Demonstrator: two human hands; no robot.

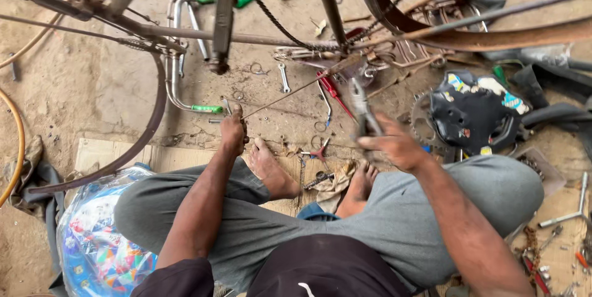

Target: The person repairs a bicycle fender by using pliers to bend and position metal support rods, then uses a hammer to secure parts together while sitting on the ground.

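I sit on the ground under an upturned bicycle frame [185,31]. My left hand [233,132] pinches the near end of a thin metal rod [290,92] that slants up to the right toward the chain [277,23] and rear hub. My right hand [394,144] is closed on a pair of pliers [362,109], jaws pointing up toward the rod's far end. The pliers are motion-blurred. My bare feet [271,170] rest on cardboard between the hands.
A wheel rim [111,161] curves at left, chrome handlebars with green grips [185,44] lie behind it. A spanner [283,78], red-handled tools [333,90], a black saddle [472,115], rags and small parts litter the ground. A colourful wrapped bundle [95,241] sits at lower left.
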